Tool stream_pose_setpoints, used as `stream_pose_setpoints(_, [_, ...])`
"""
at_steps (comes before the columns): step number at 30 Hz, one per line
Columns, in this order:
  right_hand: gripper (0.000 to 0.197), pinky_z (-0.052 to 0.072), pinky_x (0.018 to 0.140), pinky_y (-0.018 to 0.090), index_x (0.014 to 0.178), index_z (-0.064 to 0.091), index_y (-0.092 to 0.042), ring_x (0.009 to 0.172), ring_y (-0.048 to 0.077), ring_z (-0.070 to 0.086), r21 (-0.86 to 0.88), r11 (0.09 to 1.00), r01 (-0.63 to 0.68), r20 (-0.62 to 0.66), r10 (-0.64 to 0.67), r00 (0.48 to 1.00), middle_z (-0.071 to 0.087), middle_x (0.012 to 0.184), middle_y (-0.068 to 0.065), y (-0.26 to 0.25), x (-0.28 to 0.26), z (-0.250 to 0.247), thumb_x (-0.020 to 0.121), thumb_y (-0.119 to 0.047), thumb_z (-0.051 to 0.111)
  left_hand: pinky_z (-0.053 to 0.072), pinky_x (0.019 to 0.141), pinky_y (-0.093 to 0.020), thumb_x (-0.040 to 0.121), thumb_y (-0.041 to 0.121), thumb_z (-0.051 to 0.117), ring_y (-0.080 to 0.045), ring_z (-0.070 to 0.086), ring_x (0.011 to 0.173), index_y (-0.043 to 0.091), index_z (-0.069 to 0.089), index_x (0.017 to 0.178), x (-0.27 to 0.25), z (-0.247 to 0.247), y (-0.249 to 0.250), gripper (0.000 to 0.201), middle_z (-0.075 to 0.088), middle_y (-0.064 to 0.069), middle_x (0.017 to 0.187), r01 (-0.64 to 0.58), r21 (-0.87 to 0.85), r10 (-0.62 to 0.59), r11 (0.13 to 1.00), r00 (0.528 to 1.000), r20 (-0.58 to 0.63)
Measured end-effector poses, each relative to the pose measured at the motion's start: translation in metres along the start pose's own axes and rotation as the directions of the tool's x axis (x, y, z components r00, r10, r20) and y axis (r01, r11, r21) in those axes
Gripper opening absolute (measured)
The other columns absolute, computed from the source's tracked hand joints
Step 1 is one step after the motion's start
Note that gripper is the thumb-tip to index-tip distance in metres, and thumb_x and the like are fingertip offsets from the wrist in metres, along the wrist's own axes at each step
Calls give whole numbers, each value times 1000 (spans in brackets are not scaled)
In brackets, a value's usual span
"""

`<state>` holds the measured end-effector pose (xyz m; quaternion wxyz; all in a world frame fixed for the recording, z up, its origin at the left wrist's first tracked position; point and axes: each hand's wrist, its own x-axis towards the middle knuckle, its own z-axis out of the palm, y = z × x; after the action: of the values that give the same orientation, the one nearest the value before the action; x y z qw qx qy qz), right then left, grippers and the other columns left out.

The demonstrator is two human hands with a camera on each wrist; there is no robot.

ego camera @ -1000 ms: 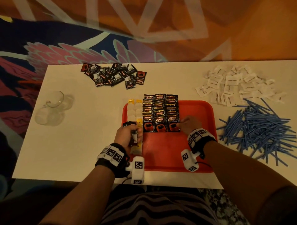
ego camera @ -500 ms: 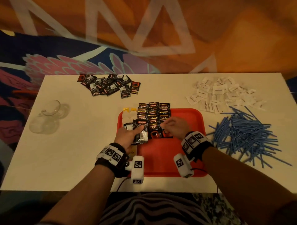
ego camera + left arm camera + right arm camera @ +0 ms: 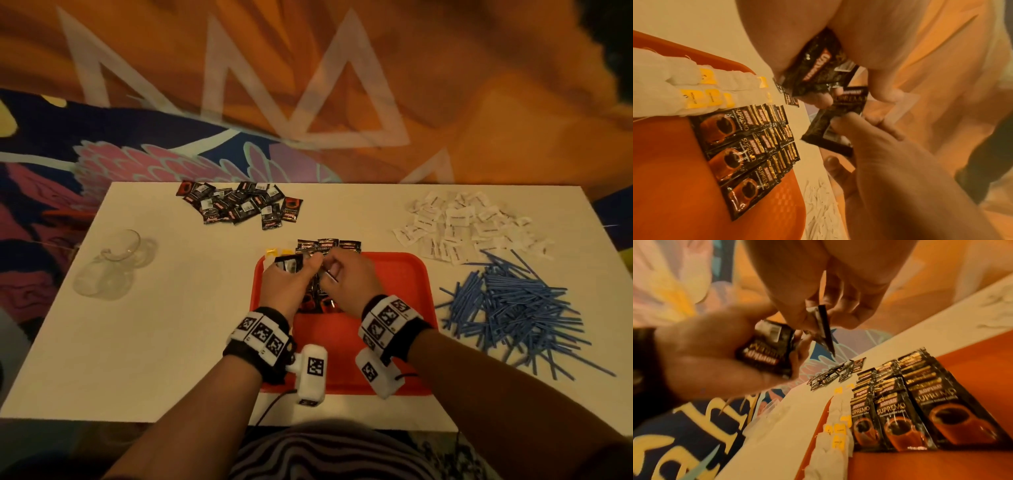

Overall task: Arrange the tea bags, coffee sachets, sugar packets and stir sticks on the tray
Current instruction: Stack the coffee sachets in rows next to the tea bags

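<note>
On the white table lies a red tray [image 3: 394, 274] with three rows of black coffee sachets [image 3: 748, 142] and a column of white tea bags [image 3: 694, 91] with yellow tags beside them. Above the rows, my left hand [image 3: 301, 265] grips a small stack of coffee sachets [image 3: 766, 353]. My right hand [image 3: 330, 265] meets it and pinches a single sachet [image 3: 824, 326], seen edge-on, between thumb and fingers. A loose pile of coffee sachets [image 3: 239, 204] lies at the back left, sugar packets [image 3: 459, 222] at the back right, blue stir sticks [image 3: 520, 308] to the right.
Clear glass cups [image 3: 113, 263] stand near the table's left edge. The tray's near and right parts are bare red plastic. A painted wall rises behind the table. A cable runs from the left wrist camera over the front edge.
My left hand has come up from the tray's left side to the middle with its stack. The right hand has left the front row, risen to it, and now pinches one sachet.
</note>
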<state>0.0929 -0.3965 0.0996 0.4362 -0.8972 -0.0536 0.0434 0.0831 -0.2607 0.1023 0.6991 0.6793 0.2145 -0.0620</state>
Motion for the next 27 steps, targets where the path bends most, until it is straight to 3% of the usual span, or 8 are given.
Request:
stream_pose_setpoints(3, [17, 38, 61, 23, 78, 58, -22, 65, 6, 44, -46, 993, 113, 35, -111, 993, 50, 73, -6, -5, -2, 3, 77, -16, 73, 60, 81, -47, 79, 25, 79, -33, 74, 88, 16, 77, 87, 0, 0, 7, 12, 77, -11, 88, 8, -69, -11, 998, 999, -46])
stream_pose_setpoints(6, [18, 36, 63, 11, 75, 66, -27, 69, -2, 48, -7, 1000, 31, 3, -31, 1000, 55, 81, -10, -7, -2, -2, 75, -39, 80, 60, 73, -40, 87, 5, 72, -33, 73, 86, 7, 72, 93, 4, -7, 8, 7, 76, -13, 88, 65, -99, -75, 993, 992, -103])
stream_pose_setpoints(10, [24, 41, 62, 16, 91, 65, -25, 71, -5, 56, 119, 963, -243, 117, 230, 966, 62, 81, -16, -6, 3, -18, 76, -38, 80, 58, 72, -38, 87, 3, 71, -28, 73, 84, 5, 71, 101, 4, -14, 9, 14, 76, -13, 93, 48, -77, -50, 996, 999, -17])
stream_pose_setpoints(14, [17, 41, 43, 15, 92, 68, -18, 50, 6, 60, 153, 926, -344, 267, 296, 917, 69, 76, -5, -5, 3, -19, 80, -24, 79, 59, 71, -39, 89, 11, 72, -33, 73, 92, 1, 67, 113, 1, -13, 9, 27, 75, -18, 101, 156, -221, -164, 963, 986, -20])
stream_pose_setpoints(17, [26, 58, 61, 27, 102, 68, -6, 66, 17, 71, 280, 877, -391, 292, 310, 905, 73, 79, 5, -4, 0, -13, 79, -10, 79, 58, 74, -41, 89, 10, 70, -34, 73, 91, 0, 68, 112, -1, -13, 6, 25, 74, -19, 102, 236, -267, -238, 934, 971, 24])
stream_pose_setpoints(19, [20, 61, 73, 34, 93, 69, -11, 73, 20, 73, 305, 873, -381, 285, 298, 911, 73, 77, 6, -2, -3, -11, 77, -7, 80, 58, 78, -43, 89, 10, 70, -34, 73, 90, 1, 69, 110, -1, -14, 3, 23, 74, -19, 103, 279, -253, -269, 926, 960, 74])
stream_pose_setpoints(23, [19, 56, 60, 21, 94, 71, -9, 68, 16, 70, 281, 890, -359, 280, 282, 918, 74, 85, 11, 4, -10, -7, 77, -9, 80, 51, 56, -29, 92, 15, 69, -23, 69, 74, 10, 69, 102, 2, -24, -2, 11, 75, -10, 90, 297, -196, -286, 935, 955, 81])
stream_pose_setpoints(27, [18, 55, 65, 21, 91, 72, -13, 69, 10, 69, 269, 885, -381, 283, 305, 909, 74, 85, 7, 8, -13, 0, 76, -12, 82, 45, 43, -24, 92, 7, 66, -21, 64, 61, 6, 67, 100, 4, -35, -8, 8, 70, -12, 84, 294, -136, -283, 946, 955, 93])
